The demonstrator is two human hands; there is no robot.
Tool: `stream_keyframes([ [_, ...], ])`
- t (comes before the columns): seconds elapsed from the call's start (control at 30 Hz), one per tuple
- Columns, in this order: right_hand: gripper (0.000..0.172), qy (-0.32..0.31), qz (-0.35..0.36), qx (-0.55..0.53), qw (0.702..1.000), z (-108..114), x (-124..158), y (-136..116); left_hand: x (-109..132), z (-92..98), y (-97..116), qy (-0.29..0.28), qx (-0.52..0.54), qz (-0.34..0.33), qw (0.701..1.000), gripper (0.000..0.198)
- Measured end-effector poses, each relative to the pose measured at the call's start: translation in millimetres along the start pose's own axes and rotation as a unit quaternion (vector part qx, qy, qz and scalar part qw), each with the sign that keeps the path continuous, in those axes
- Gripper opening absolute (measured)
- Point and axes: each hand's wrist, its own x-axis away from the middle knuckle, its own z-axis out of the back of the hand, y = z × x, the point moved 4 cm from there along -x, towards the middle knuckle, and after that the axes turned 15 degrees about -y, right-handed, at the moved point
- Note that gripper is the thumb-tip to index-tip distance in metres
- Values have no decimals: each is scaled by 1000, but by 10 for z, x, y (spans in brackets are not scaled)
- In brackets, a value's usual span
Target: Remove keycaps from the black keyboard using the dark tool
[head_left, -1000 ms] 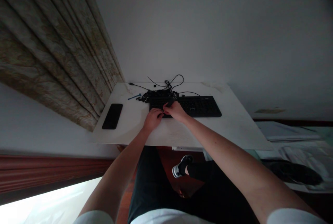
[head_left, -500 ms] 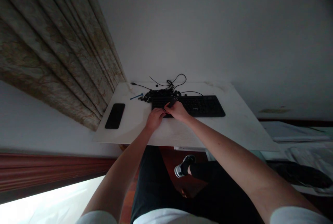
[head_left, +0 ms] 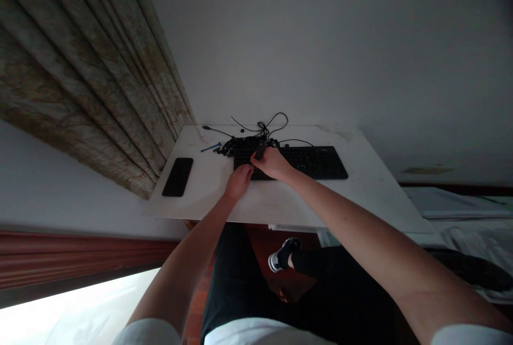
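Observation:
A black keyboard (head_left: 326,163) lies on the white table, and many of its keys seem to be off. My right hand (head_left: 273,162) is over its left half, fingers closed around a dark, slim object (head_left: 261,150) whose kind I cannot make out. Close beside it, my left hand (head_left: 239,180) rests at the keyboard's front left edge with its fingertips pinched together; what they hold, if anything, is too small to tell. Behind the keyboard a heap of small black pieces, probably loose keycaps (head_left: 228,147), is spread out.
A black phone (head_left: 178,177) lies at the left of the white table (head_left: 372,195). A blue stick-like tool (head_left: 210,147) is left of the heap. A black cable (head_left: 280,115) loops at the back against the wall. A patterned curtain (head_left: 100,67) hangs at the left.
My right hand has shifted slightly, and the dark object in it now points more upright, away from me. My left hand has barely moved.

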Motion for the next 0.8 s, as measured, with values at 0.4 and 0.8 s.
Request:
stream_keyframes([
  [0.4,25,296,-63,-327,895,497,742,1477,-30,13,29,27,0,-21,999,23],
  [0.8,21,561,-205,-268,756,742,1845,2659,-31,-9,46,16,-26,-32,999,15],
])
